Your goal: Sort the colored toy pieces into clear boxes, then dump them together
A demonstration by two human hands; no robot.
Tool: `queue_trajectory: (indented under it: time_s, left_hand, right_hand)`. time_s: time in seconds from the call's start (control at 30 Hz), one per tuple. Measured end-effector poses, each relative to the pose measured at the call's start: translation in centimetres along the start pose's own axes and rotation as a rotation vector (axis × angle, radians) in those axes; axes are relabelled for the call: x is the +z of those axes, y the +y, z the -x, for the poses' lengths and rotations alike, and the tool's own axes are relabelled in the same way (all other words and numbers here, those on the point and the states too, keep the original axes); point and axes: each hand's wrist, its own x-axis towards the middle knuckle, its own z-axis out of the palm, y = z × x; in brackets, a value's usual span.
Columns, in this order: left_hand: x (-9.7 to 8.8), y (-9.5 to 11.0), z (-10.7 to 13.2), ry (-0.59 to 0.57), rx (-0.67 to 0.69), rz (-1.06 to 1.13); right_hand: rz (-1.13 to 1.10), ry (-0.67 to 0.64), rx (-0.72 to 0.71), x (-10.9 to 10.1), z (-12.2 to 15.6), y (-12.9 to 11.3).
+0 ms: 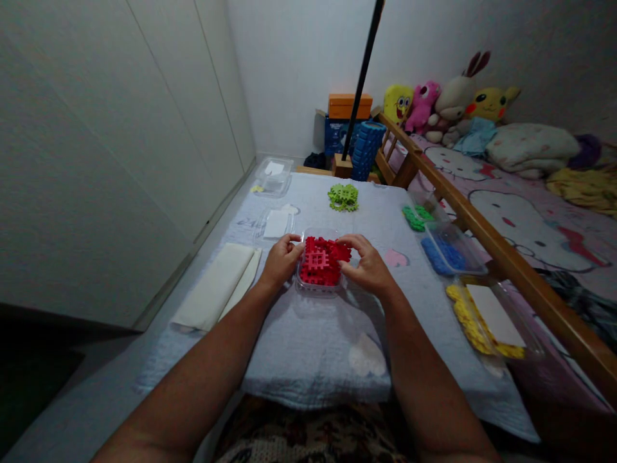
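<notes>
A clear plastic container filled with red interlocking plastic building pieces sits on the cloth in front of me. At its left side, my left hand has its fingers bent against the rim and wall. My right hand is at the right edge, with thumb and fingers curled around red pieces there; how many it grips is hidden. One paler red square piece lies on top of the heap. Farther back, a loose pile of light green pieces rests directly on the cloth.
Along the right edge stand tubs of green pieces, blue pieces and yellow pieces, beside a wooden bed rail. At left lie a folded cream cloth, a clear lid and another clear container. A black pole rises behind.
</notes>
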Motion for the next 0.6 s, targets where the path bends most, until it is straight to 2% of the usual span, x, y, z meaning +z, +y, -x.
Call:
queue_trajectory:
  time_s: [0.1,0.27,0.47,0.6]
  left_hand:
    - [0.0,0.0,0.0,0.0,-0.005,0.009]
    - [-0.1,0.0,-0.1,0.0,0.003,0.014]
    - [-0.1,-0.2,-0.1,-0.001,0.014,0.008]
    - [-0.1,-0.1,0.0,0.001,0.01,0.009]
  right_hand:
    - [0.072,-0.1,-0.041,0.7,0.1,-1.3]
    - [0.173,-0.195,-0.016,1.4,0.3,-1.6]
    - [0.176,-0.167,-0.018,2.2,-0.6,-1.2]
    - [0.236,-0.089,0.025,2.8,-0.8,-0.9]
